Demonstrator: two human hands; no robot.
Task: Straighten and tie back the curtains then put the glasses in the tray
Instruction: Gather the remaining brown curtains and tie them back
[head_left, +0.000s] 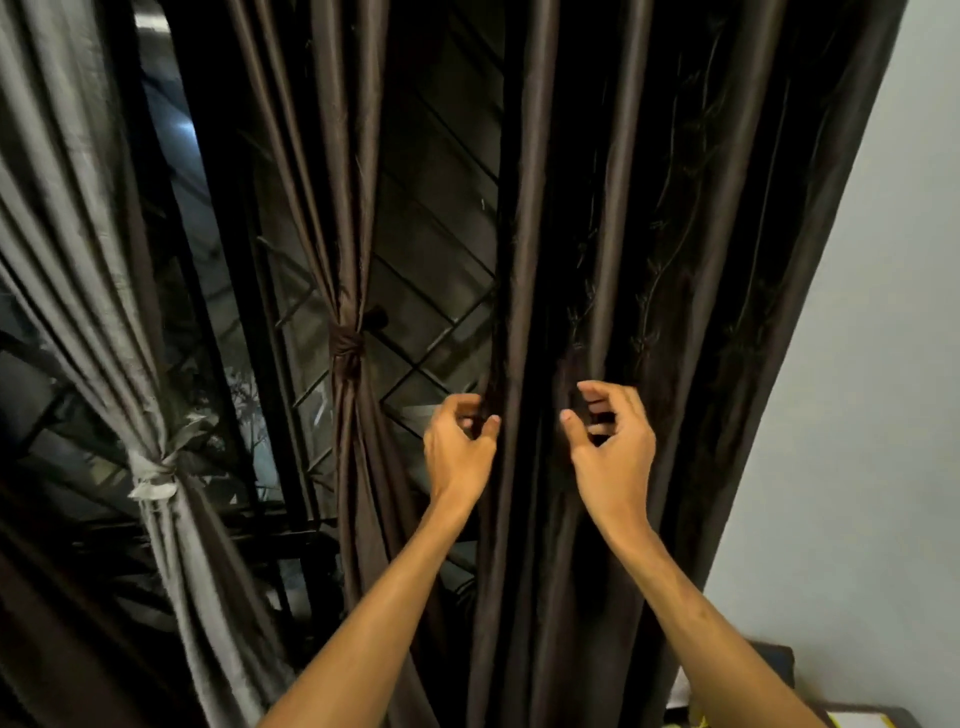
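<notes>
A dark brown curtain (623, 218) hangs loose on the right, its folds falling straight down. My left hand (457, 447) pinches the curtain's left edge between thumb and curled fingers. My right hand (613, 441) is raised a little to the right, fingers curled in front of a fold; whether it grips the cloth is unclear. A second brown curtain (343, 208) in the middle is knotted with a brown tie (347, 347). A silver-grey curtain (78, 234) at the left is bound with a pale tie (156, 480). No glasses or tray are in view.
A window with a dark diamond-pattern metal grille (441, 291) shows behind the curtains. A pale wall (857, 364) runs along the right. At the bottom right corner is the edge of a dark piece of furniture (779, 660) with papers (852, 719) on it.
</notes>
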